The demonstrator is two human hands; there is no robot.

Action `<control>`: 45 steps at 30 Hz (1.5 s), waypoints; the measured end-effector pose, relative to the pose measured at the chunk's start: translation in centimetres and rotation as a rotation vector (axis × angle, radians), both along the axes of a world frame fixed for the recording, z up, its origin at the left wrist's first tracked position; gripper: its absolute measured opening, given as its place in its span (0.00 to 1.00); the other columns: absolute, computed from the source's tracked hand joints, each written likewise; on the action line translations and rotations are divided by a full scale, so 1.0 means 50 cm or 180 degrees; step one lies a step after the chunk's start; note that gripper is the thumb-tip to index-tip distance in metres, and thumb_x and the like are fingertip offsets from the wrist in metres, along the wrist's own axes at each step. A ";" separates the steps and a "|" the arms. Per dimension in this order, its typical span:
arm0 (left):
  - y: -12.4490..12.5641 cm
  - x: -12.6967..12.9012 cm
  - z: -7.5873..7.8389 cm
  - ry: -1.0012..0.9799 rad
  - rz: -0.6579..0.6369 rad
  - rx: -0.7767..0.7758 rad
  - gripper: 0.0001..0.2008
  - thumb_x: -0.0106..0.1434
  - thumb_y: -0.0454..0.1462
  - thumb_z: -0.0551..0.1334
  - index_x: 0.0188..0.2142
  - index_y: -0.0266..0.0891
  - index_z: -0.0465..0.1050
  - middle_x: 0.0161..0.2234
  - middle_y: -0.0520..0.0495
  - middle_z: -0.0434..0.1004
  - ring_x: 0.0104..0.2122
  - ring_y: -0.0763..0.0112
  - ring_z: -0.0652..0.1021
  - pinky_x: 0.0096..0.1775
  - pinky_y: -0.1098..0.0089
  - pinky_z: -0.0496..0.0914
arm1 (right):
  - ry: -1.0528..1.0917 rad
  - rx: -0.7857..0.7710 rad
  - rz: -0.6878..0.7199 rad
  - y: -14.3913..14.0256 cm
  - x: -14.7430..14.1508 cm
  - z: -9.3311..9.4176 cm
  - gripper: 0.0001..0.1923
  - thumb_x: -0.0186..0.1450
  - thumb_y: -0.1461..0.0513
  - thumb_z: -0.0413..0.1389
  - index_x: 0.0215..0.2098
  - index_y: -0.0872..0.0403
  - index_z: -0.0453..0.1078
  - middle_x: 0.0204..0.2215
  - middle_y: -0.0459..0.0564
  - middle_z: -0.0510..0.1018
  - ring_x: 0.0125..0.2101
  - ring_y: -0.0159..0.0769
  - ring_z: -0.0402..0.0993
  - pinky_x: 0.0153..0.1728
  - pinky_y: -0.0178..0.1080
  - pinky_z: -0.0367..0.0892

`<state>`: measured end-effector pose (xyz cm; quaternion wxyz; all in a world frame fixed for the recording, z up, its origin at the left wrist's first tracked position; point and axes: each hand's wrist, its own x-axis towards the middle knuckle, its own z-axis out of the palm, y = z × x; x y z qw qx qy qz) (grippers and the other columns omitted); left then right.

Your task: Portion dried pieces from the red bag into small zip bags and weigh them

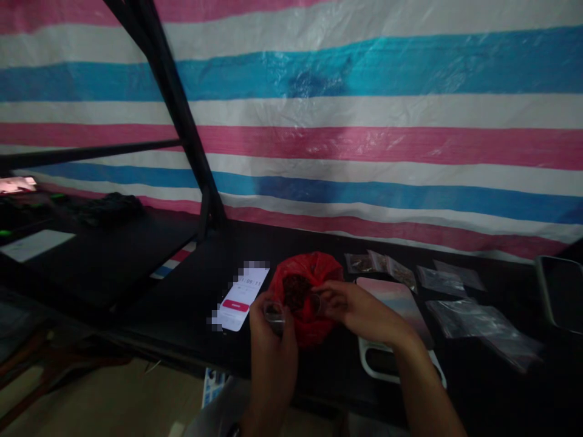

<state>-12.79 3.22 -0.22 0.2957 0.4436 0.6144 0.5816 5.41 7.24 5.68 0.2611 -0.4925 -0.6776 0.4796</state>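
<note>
In the head view, the left hand [266, 332] holds a small clear plastic cup [274, 311] beside a crumpled red plastic bag [314, 333] of dark brown pieces [296, 290], open between both hands, presumably for easy reach. The right hand [344, 303] curls its fingers at the bag's mouth by a clear round plastic piece [316, 304]; whether they grip it, I cannot tell.

Dim light leaves faint glare on sheeting [346, 115].

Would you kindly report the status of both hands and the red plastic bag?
Left hand: gripping small clear plastic container. Right hand: at open red plastic bag of dark brown pieces, grip unclear. Right forearm: partly covering white-rimmed device.
</note>
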 end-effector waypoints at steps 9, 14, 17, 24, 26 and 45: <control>-0.007 -0.017 0.000 0.0460 0.0242 0.0248 0.19 0.69 0.47 0.61 0.56 0.44 0.67 0.53 0.40 0.73 0.51 0.51 0.76 0.54 0.48 0.72 | 0.0086 0.0216 -0.0286 0.002 0.039 0.007 0.17 0.65 0.69 0.56 0.50 0.53 0.79 0.48 0.52 0.86 0.50 0.42 0.82 0.56 0.46 0.72; -0.016 -0.004 0.012 0.0606 0.0200 0.0778 0.18 0.69 0.46 0.63 0.54 0.43 0.67 0.47 0.43 0.73 0.43 0.58 0.78 0.45 0.57 0.75 | 0.0145 0.0301 -0.0372 -0.007 0.043 0.028 0.16 0.66 0.69 0.55 0.49 0.52 0.78 0.48 0.52 0.86 0.49 0.41 0.82 0.55 0.45 0.73; -0.016 0.006 0.009 0.0500 -0.0077 0.0744 0.20 0.68 0.45 0.65 0.55 0.44 0.65 0.45 0.45 0.73 0.41 0.61 0.79 0.42 0.61 0.76 | 0.0288 0.0357 -0.0288 -0.024 0.030 0.066 0.13 0.67 0.65 0.59 0.49 0.51 0.79 0.49 0.50 0.85 0.50 0.40 0.81 0.55 0.44 0.73; -0.018 0.003 -0.014 0.0417 -0.0666 0.0586 0.24 0.67 0.42 0.67 0.58 0.44 0.60 0.51 0.42 0.70 0.47 0.59 0.77 0.48 0.57 0.75 | -0.0009 0.0732 -0.0023 -0.072 -0.030 0.114 0.20 0.65 0.71 0.61 0.51 0.47 0.80 0.49 0.45 0.84 0.50 0.37 0.79 0.57 0.40 0.69; -0.018 0.002 -0.017 0.0492 -0.0785 0.0677 0.22 0.68 0.40 0.65 0.58 0.44 0.61 0.52 0.41 0.69 0.50 0.57 0.76 0.51 0.55 0.75 | -0.0247 0.0929 -0.0103 -0.079 -0.043 0.111 0.22 0.65 0.72 0.60 0.52 0.46 0.80 0.51 0.46 0.81 0.52 0.37 0.77 0.59 0.41 0.67; -0.022 0.008 0.000 -0.0039 -0.1177 0.0469 0.26 0.64 0.40 0.66 0.61 0.47 0.68 0.60 0.40 0.74 0.61 0.49 0.74 0.62 0.42 0.68 | -0.0439 0.1645 0.0149 -0.105 -0.056 0.127 0.29 0.64 0.80 0.49 0.49 0.46 0.79 0.53 0.45 0.76 0.52 0.33 0.76 0.57 0.38 0.69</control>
